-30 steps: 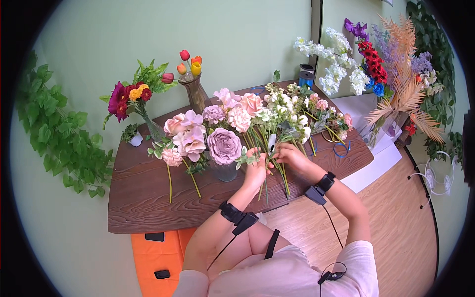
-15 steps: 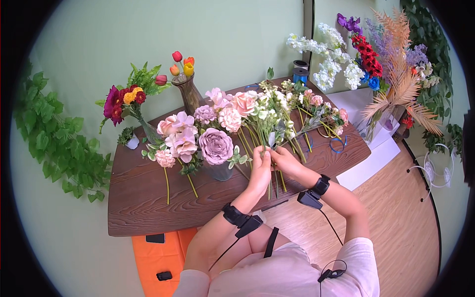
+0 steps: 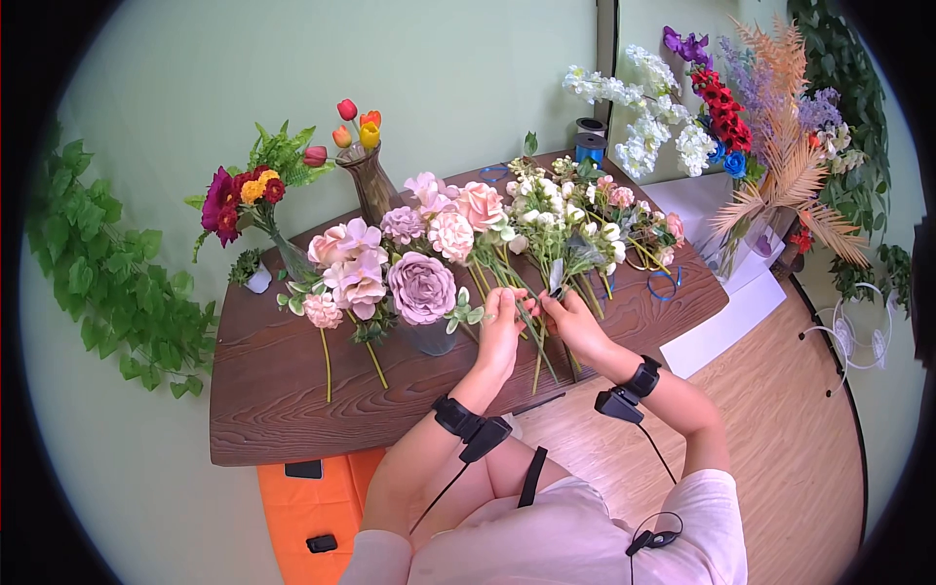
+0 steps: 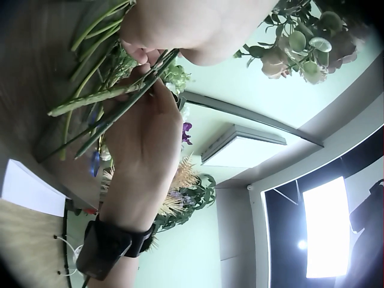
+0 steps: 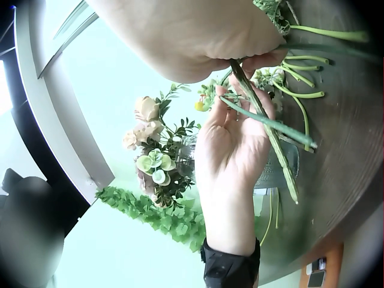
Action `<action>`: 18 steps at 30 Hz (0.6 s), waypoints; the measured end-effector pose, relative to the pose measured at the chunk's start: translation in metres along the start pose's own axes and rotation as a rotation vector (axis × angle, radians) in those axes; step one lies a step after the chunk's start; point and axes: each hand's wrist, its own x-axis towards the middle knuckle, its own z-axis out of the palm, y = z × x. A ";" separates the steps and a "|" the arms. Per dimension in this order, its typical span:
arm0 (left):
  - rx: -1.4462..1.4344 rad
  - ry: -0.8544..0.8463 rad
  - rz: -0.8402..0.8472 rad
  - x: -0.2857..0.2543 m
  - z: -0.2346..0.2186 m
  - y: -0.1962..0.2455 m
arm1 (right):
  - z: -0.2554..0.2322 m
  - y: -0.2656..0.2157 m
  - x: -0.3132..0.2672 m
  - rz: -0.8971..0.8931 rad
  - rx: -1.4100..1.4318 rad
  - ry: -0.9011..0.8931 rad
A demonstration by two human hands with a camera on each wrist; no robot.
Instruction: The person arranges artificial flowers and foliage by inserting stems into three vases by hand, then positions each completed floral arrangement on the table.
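Your left hand and right hand pinched the stems between thumb and fingertips, over the table, near the vase. The stems appeared light and semi-stiff, likely prone to bending; their bare lengths offered the best hold. The right wrist view showed a thick stem crossing a thinner one; the head view left this unclear.

Glass vase partly covered.
Lilac rose hides its top; wrist views' top edges crop left hand and right hand; their fingers partly obscure stems.
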 end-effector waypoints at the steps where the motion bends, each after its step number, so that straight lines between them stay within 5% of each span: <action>1: -0.001 0.008 -0.008 0.000 0.001 0.002 | 0.001 -0.004 -0.005 -0.008 -0.012 -0.030; 11: -0.124 -0.112 -0.060 -0.006 0.003 0.016 | -0.017 0.017 0.000 0.076 0.177 -0.070; 15: -0.208 -0.199 -0.042 -0.009 0.007 0.019 | -0.013 0.008 -0.005 0.115 -0.080 -0.149; 18: -0.265 -0.241 -0.059 -0.012 0.009 0.024 | -0.008 0.010 -0.003 0.127 0.001 -0.199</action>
